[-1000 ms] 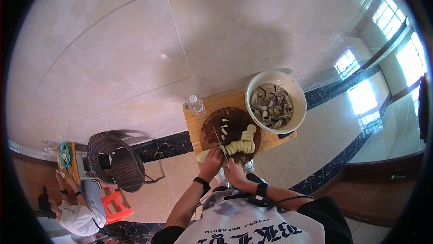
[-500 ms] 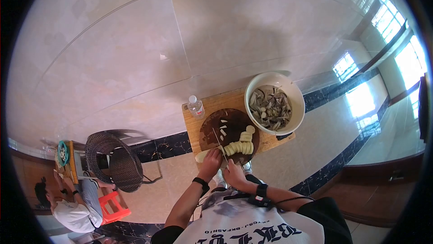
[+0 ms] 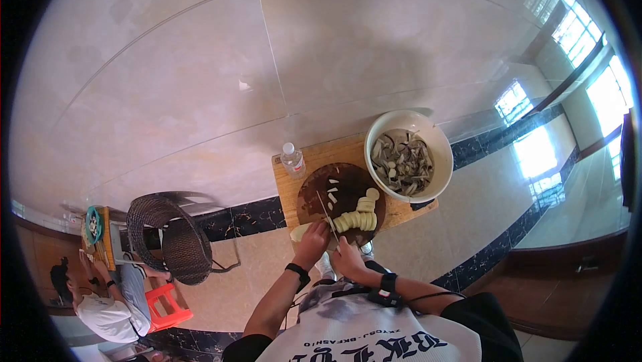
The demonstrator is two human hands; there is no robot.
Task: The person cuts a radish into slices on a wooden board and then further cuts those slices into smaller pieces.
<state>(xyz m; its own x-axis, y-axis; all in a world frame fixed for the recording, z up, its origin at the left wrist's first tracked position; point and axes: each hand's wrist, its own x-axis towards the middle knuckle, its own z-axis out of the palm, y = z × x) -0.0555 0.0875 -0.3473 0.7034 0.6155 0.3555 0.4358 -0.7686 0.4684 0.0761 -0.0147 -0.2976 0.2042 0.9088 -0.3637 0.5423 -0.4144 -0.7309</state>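
My left hand is closed on a pale, peeled long vegetable, whose end sticks out to the left. In my right hand is a kitchen knife, its handle mostly hidden by the fingers. The blade, seen nearly edge-on, stands against the vegetable beside my left fingertips. To the right of the blade, a curved row of pale round slices lies on the round dark cutting board. A few thin white pieces are scattered farther up the board.
The board rests on a small wooden table. A clear bottle stands at its back left, a white basin of cut strips in water at its right. Left are a wicker chair and another person on a red stool.
The view has shifted very slightly. Both hands, the knife and the slices keep nearly the same places on the board.
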